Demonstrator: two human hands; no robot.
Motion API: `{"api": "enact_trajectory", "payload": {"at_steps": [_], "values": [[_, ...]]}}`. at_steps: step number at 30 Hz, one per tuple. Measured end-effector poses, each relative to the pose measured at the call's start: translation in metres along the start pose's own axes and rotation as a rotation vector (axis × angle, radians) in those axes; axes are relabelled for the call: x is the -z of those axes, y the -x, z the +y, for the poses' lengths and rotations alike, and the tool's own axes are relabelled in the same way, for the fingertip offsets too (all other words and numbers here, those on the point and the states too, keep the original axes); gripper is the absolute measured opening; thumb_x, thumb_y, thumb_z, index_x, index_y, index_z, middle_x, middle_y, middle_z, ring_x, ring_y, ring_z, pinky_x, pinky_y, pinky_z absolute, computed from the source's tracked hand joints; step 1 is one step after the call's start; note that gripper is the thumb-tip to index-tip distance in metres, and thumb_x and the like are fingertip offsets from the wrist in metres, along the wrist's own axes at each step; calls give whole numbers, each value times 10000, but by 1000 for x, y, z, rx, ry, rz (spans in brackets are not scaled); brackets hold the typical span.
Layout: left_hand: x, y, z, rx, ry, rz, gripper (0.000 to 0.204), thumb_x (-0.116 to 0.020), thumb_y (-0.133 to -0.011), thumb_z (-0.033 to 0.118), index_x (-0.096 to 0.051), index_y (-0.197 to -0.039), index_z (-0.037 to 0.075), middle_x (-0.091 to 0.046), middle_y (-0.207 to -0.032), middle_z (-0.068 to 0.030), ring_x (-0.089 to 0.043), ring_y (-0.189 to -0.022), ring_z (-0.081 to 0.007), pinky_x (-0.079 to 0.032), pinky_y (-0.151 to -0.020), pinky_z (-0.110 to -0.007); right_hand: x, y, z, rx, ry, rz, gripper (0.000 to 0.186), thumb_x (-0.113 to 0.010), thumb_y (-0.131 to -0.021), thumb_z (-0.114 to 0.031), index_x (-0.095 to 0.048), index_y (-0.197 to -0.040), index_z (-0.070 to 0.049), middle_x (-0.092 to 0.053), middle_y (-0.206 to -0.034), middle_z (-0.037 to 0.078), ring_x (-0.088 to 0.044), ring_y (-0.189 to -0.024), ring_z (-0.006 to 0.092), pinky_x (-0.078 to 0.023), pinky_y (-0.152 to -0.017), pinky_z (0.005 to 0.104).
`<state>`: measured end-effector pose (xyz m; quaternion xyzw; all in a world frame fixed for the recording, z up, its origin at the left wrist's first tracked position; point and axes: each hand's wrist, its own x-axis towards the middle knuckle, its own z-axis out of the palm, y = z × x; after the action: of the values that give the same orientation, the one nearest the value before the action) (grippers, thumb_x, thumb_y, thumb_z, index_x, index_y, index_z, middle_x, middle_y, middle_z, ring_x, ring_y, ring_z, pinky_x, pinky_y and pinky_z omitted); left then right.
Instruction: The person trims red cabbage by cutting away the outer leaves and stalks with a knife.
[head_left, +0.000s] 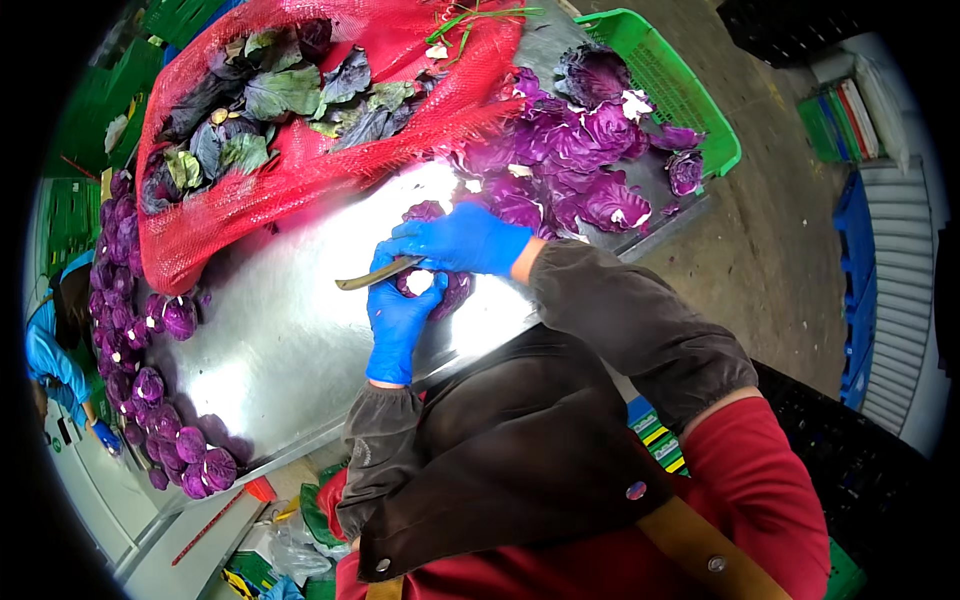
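My left hand, in a blue glove, grips a small red cabbage from below, its pale cut stem facing me. Above it my right hand, also blue-gloved, holds a knife whose blade sticks out to the left across the cabbage. Both hands hover over a shiny steel table. Dark sleeve covers reach my wrists.
A red mesh sack full of leafy cabbages lies at the back. Loose purple leaves pile at the right beside a green crate. Trimmed cabbages line the table's left edge. Another person in blue stands far left.
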<state>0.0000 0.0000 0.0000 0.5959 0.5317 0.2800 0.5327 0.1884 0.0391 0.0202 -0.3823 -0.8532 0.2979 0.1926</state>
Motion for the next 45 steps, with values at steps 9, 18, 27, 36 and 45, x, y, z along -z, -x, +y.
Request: {"api": "enact_trajectory", "payload": {"at_steps": [9, 18, 27, 36, 45], "values": [[1, 12, 17, -183, -113, 73, 890, -843, -701, 211, -394, -1448, 30, -439, -1457, -148, -450, -1323, -260, -370, -1109, -380, 5, -41, 34, -435, 72, 394, 264, -579, -887, -366, -653, -932, -117, -676, -867, 174, -668, -761, 371, -528, -674, 492], [-1, 57, 23, -62, -259, 132, 823, -905, -602, 251, -480, -1282, 64, -455, -1375, -185, -499, -1246, -316, -432, -1042, -408, -13, 47, -20, -412, -622, 126, 599, -687, -853, -454, -556, -1333, -119, -686, -1114, 145, -666, -989, 331, -517, -853, 408], [-1, 47, 36, -39, -210, 64, 911, -915, -586, 207, -450, -1347, 21, -535, -1293, -144, -549, -1186, -275, -445, -1041, -379, -18, 55, -25, -209, -72, 70, 591, -669, -834, -420, -547, -1328, -120, -692, -945, 155, -678, -778, 342, -538, -715, 450], [11, 69, 4, -150, 50, 217, 879, -901, -592, 180, -490, -1361, 75, -538, -1320, -108, -539, -1207, -261, -446, -1051, -383, -18, 58, 18, -805, 81, 488, 249, -684, -790, -295, -679, -818, -48, -676, -764, 179, -670, -738, 370, -534, -678, 465], [50, 77, 1, -125, 458, 188, 921, -887, -568, 102, -460, -1383, 56, -511, -1378, -103, -532, -1219, -242, -443, -1061, -384, -2, 22, -77, -390, -481, 123, 537, -723, -829, -459, -646, -1205, -84, -686, -947, 181, -680, -924, 306, -520, -839, 380]]}}
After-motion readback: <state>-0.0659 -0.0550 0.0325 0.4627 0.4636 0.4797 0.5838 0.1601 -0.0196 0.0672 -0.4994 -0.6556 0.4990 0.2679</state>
